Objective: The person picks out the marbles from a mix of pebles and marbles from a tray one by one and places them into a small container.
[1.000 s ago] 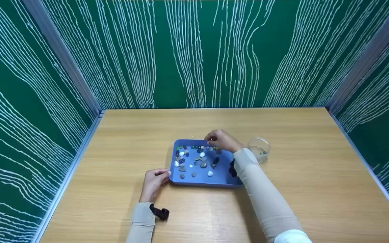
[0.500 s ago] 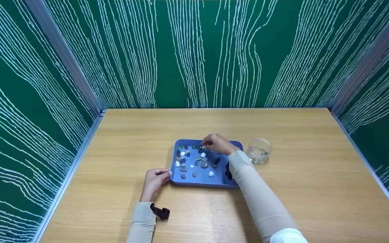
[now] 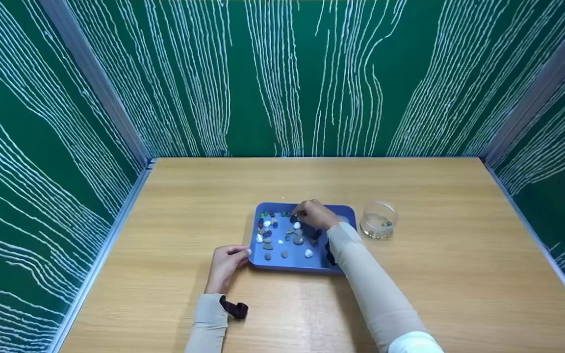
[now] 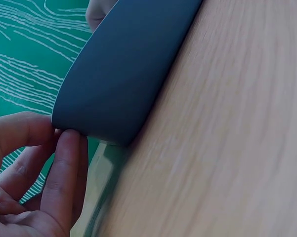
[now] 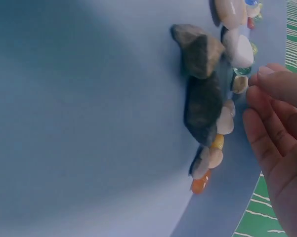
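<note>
Gripping the near corner of the blue tray (image 3: 292, 269) with the left hand (image 3: 226, 264), thumb and fingertips drawn together on its edge. Poised over the far side of the same tray with the right hand (image 3: 318, 214), fingers bent inward, tips nearly meeting just beside a small tan stone (image 5: 240, 84); cannot tell from these views of anything held between them. Looks, judging by that pose, like fine fingertip work among pebbles. To do it well, brace the corner firmly with the left hand, without lifting or tilting. Pinch each piece by its sides, using thumb and index pads only. Lower straight down and release softly, to spare the neighbours a nudge. Hold the right wrist high enough to clear the bigger stones below. Expect rolling from rounded pieces, far less from flat ones.

Near the right fingertips, a dark grey stone (image 5: 203, 106), long, angular and dull; farther from them, an orange stone (image 5: 200, 183), small, glossy and smooth. On the near side of the right hand, a white stone (image 3: 309, 253), pale and chunky. Right of the right hand, beyond the tray, a clear round container (image 3: 375, 215), thin-walled, with small pieces inside. Beneath both hands, a desk (image 3: 189, 211) with pale wood grain
</note>
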A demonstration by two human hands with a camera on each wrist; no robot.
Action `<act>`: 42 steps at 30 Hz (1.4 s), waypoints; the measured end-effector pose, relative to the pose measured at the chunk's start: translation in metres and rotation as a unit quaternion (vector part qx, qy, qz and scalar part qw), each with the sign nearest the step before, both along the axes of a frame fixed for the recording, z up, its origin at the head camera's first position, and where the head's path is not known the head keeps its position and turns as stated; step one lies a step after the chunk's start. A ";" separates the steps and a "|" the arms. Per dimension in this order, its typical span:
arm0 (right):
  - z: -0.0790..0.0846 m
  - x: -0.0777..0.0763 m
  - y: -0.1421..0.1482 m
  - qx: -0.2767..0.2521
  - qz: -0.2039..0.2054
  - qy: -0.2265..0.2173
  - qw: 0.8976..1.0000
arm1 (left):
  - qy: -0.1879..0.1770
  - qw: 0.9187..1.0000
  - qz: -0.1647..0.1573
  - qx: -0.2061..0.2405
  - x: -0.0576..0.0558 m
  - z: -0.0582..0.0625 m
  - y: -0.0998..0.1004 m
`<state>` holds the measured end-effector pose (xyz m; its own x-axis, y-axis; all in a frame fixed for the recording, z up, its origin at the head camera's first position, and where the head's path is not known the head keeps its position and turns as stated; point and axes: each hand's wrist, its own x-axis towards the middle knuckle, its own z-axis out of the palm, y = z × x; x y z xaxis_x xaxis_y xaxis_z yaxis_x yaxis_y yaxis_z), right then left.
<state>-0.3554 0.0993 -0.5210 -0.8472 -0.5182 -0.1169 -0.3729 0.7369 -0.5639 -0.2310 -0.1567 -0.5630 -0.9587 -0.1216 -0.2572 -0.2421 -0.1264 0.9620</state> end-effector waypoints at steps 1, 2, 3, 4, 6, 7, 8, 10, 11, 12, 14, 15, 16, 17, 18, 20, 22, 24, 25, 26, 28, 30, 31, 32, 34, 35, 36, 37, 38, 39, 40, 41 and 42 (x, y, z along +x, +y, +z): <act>-0.001 0.000 0.000 0.002 0.001 0.004 1.000 | -0.002 1.000 -0.001 -0.003 0.000 0.000 0.000; -0.002 0.000 -0.001 0.004 0.000 0.004 1.000 | -0.004 1.000 -0.001 -0.005 0.000 0.000 0.000; -0.003 0.000 -0.001 0.007 0.000 0.006 1.000 | -0.006 1.000 -0.001 -0.007 0.000 0.000 0.000; -0.004 0.001 -0.001 0.009 -0.003 0.003 1.000 | -0.007 1.000 -0.001 -0.007 0.000 0.000 0.000; -0.005 0.001 -0.001 0.010 -0.009 -0.001 1.000 | -0.008 1.000 -0.002 -0.008 0.000 0.000 -0.001; -0.006 0.001 0.000 0.012 -0.010 -0.004 1.000 | -0.009 1.000 -0.002 -0.007 0.000 0.000 -0.001; -0.006 0.001 0.000 0.012 -0.010 -0.005 1.000 | -0.009 1.000 -0.003 -0.006 0.000 0.000 -0.001; -0.007 0.001 0.001 0.011 -0.008 -0.008 1.000 | -0.008 1.000 -0.005 -0.003 0.000 0.000 -0.001; -0.008 0.001 0.002 0.010 -0.007 -0.010 1.000 | -0.008 1.000 -0.006 -0.003 0.000 0.000 -0.001; -0.009 0.001 0.002 0.009 -0.007 -0.012 1.000 | -0.008 1.000 -0.006 -0.003 0.000 0.001 -0.001; -0.009 0.001 0.002 0.008 -0.009 -0.015 1.000 | -0.009 1.000 -0.007 -0.003 0.001 0.001 -0.001; -0.009 0.001 0.002 0.008 -0.012 -0.018 1.000 | -0.008 1.000 -0.008 -0.003 0.001 0.001 -0.001; -0.009 0.001 0.003 0.009 -0.015 -0.018 1.000 | -0.006 1.000 -0.010 -0.002 0.001 0.002 -0.002; -0.009 0.001 0.003 0.012 -0.018 -0.019 1.000 | -0.005 1.000 -0.012 -0.001 0.002 0.005 -0.001; -0.009 0.002 0.002 0.014 -0.021 -0.020 0.999 | -0.004 1.000 -0.014 -0.001 0.003 0.006 -0.001; -0.009 0.002 0.002 0.016 -0.026 -0.022 0.999 | -0.001 1.000 -0.018 0.002 0.003 0.006 -0.002; -0.010 0.002 0.002 0.018 -0.030 -0.023 0.999 | -0.001 1.000 -0.019 0.003 0.002 0.006 -0.002; -0.010 0.002 0.003 0.016 -0.032 -0.025 0.999 | -0.003 1.000 -0.015 -0.001 0.001 0.002 -0.002; -0.010 0.002 0.003 0.013 -0.033 -0.025 0.999 | -0.002 1.000 -0.011 -0.003 0.000 0.000 -0.002; -0.010 0.002 0.004 0.012 -0.034 -0.025 0.999 | -0.003 1.000 -0.009 -0.005 0.000 -0.001 -0.002; -0.011 0.003 0.004 0.008 -0.026 -0.013 1.000 | -0.002 1.000 -0.004 -0.009 0.000 -0.001 -0.001; -0.011 0.003 0.005 0.002 -0.017 0.001 1.000 | 0.002 1.000 -0.002 -0.010 -0.001 -0.001 -0.001; -0.012 0.003 0.006 -0.002 -0.014 0.005 1.000 | 0.002 1.000 0.000 -0.009 -0.001 -0.001 0.000; -0.012 0.004 0.006 -0.005 -0.009 0.011 1.000 | 0.002 1.000 0.001 -0.008 -0.001 -0.001 0.000; -0.013 0.004 0.007 -0.012 -0.006 0.013 1.000 | 0.001 1.000 0.002 -0.005 -0.001 -0.001 0.000; -0.013 0.005 0.007 -0.015 -0.008 0.010 1.000 | 0.002 1.000 0.002 -0.004 -0.001 -0.001 0.000; -0.013 0.005 0.008 -0.016 -0.008 0.008 1.000 | 0.000 1.000 0.003 -0.003 -0.001 -0.001 0.000; -0.013 0.006 0.009 -0.018 -0.009 0.006 1.000 | 0.000 1.000 0.003 -0.002 -0.001 -0.001 0.000; -0.013 0.006 0.009 -0.018 -0.010 0.006 1.000 | 0.000 1.000 0.002 -0.002 -0.001 -0.002 0.000; -0.013 0.006 0.010 -0.018 -0.012 0.005 1.000 | 0.000 1.000 0.001 -0.001 -0.001 -0.002 0.000; -0.012 0.006 0.010 -0.018 -0.013 0.003 1.000 | -0.001 1.000 0.000 -0.002 0.000 -0.002 0.000; -0.012 0.006 0.011 -0.018 -0.016 0.000 1.000 | -0.002 1.000 -0.001 -0.003 0.000 -0.002 -0.001; -0.012 0.007 0.012 -0.018 -0.019 -0.004 1.000 | -0.004 1.000 -0.002 -0.004 0.000 -0.001 -0.001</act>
